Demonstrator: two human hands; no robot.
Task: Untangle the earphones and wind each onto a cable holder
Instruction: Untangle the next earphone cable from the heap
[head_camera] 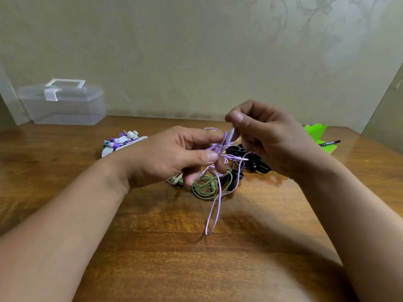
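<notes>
Both hands hold a tangled purple earphone cable point(214, 205) above the wooden table point(152, 236). My left hand point(174, 158) pinches the bunched cable between thumb and fingers. My right hand point(266, 136) pinches a small pale part of the same earphone between thumb and forefinger. A long purple loop hangs down to the tabletop. Under the hands lie a coiled green earphone point(205, 186) and black cable holders point(255, 160). A wound purple-and-white earphone bundle point(123, 140) rests on the table left of my left hand.
A clear plastic box point(63, 103) with a lid stands at the back left against the wall. Bright green paper point(316, 136) and a dark pen point(329, 143) lie at the back right.
</notes>
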